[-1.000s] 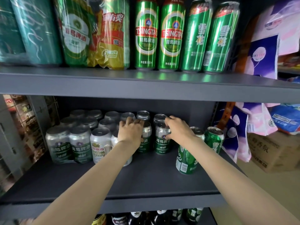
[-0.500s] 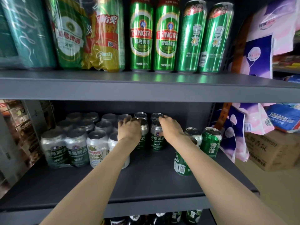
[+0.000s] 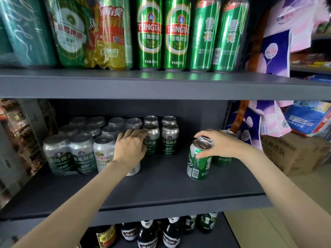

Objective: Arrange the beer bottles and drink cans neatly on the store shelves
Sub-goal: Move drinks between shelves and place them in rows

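Note:
On the middle shelf (image 3: 161, 185) stand shrink-wrapped silver-and-green beer cans (image 3: 71, 154) at the left. Two short rows of loose silver-green cans (image 3: 170, 138) stand at the centre back. My left hand (image 3: 130, 149) rests with relaxed fingers against the front left loose can (image 3: 152, 133). To the right stands a green can (image 3: 198, 163), with more green cans (image 3: 222, 159) close behind it. My right hand (image 3: 218, 144) curls over their tops, its thumb across the front green can's upper side and its fingers above the rim.
Tall green cans (image 3: 177, 33) and wrapped packs (image 3: 71, 31) line the upper shelf. Dark beer bottles (image 3: 146, 233) fill the shelf below. Hanging pink and purple bags (image 3: 265, 120) and a cardboard box (image 3: 293, 151) sit just right of the shelf end.
My right hand left the loose silver-green can and moved right onto the green cans. My left hand stayed by the loose cans, sliding slightly down their side.

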Tool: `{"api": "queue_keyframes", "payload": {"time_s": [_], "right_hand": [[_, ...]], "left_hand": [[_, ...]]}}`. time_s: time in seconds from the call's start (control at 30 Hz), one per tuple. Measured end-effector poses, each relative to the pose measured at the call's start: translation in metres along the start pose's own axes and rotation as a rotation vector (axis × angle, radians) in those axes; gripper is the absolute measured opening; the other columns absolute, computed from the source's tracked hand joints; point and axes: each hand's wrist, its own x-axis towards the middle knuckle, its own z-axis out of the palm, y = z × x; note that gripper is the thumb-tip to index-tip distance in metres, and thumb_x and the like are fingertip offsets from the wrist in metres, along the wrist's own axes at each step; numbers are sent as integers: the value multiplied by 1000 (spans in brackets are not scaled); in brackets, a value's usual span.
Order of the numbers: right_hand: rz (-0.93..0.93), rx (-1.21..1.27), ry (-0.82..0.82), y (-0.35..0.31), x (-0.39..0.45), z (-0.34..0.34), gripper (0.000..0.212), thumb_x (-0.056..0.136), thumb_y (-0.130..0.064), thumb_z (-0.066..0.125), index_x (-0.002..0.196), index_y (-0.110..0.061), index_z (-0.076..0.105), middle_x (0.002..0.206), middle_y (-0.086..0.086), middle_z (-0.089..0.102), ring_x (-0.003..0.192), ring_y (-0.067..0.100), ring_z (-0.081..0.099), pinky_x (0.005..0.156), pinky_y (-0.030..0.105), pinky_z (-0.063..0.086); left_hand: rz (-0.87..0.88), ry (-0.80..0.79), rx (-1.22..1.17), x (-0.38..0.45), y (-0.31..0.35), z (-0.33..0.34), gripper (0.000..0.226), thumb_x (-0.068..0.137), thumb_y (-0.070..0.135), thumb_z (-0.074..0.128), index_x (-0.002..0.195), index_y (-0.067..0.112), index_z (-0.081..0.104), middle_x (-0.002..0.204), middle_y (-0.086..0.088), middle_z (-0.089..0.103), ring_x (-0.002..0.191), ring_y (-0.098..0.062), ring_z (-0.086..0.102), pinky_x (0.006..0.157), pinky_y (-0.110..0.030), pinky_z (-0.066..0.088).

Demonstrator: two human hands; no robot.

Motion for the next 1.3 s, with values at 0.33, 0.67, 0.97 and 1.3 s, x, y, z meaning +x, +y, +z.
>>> {"api": "queue_keyframes", "payload": {"time_s": [0.33,0.67,0.97,1.3], "right_hand": [[61,-156,-161,28,18,9,97,70,-14,78,144,-41,22,151,-5,16,137,22,26,108,33,27],[92,-252,77,33,22,13,65,73,-17,75,130,-21,45,129,3,38,122,28,38,105,38,32],[126,-14,112,34,11,15,56,73,-23,78,119,-18,46,118,4,60,117,26,45,110,36,17],[23,189,58,4,14,18,51,62,-21,83,102,-26,53,102,-3,64,99,19,55,71,25,41]], "left_hand": [[-116,-128,17,-9,6,-10,44,87,29,53,131,23,51,136,5,49,127,-22,37,103,-37,24],[-36,-389,-793,8,99,-14,66,79,46,68,135,22,43,127,1,59,120,-13,53,102,-27,39],[-50,-393,-648,9,117,-6,67,76,34,74,132,24,38,111,-2,64,109,-21,56,102,-32,37],[-6,-415,-216,12,40,-18,72,83,40,64,144,24,27,135,-6,50,129,-24,39,115,-32,13]]}}
